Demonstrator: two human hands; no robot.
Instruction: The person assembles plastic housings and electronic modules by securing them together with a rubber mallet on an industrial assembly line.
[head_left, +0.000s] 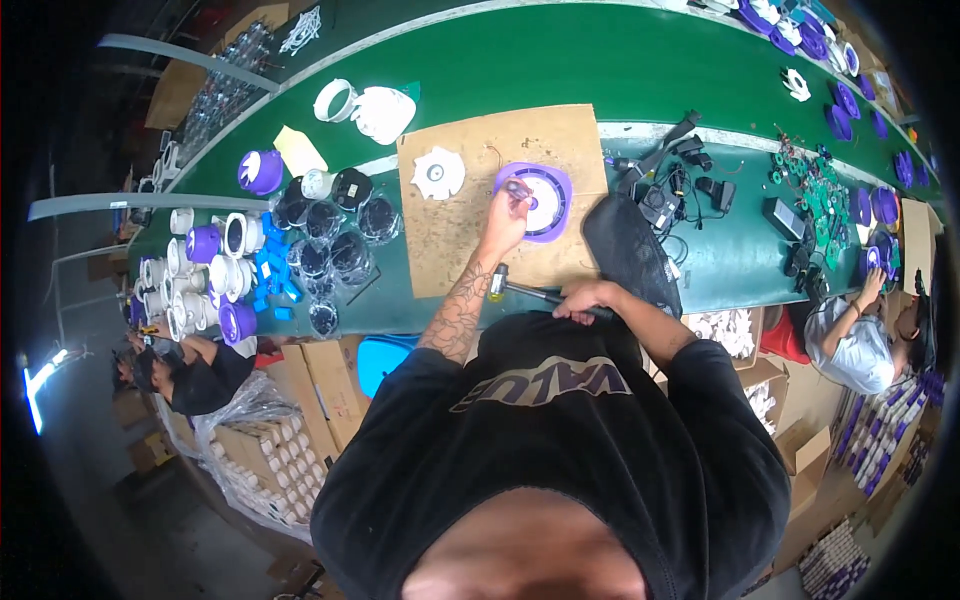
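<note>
The purple ring (534,200) with a white disc inside it lies flat on a brown board (470,240), near the board's far right corner. The left hand (508,215) rests on the ring's near left edge, fingers pinched together on a small part at the rim; what exactly is pinched is too small to tell. The tattooed left forearm runs straight up from the chest, wrist bent slightly toward the ring.

The right hand (585,297) is clenched round the dark handle of a hammer (525,290), which lies level along the board's near edge, its metal head pointing left, close to the left forearm. The right elbow is tucked in and the hand sits close to the body, well short of the ring.

A white finned disc (438,172) lies on the board left of the ring, apart from it. A black bag (630,250) lies just right of the board. Beyond it are black cables and adapters (680,180), then green circuit boards (815,185).

Left of the board, on the green surface (600,60), stand clear bags of black parts (330,235), blue pieces (272,275), and white and purple cups (215,270). A white housing (383,112) lies on the far belt.

Open cardboard boxes below the surface hold white parts (728,330). Other people sit at the left and the right.
</note>
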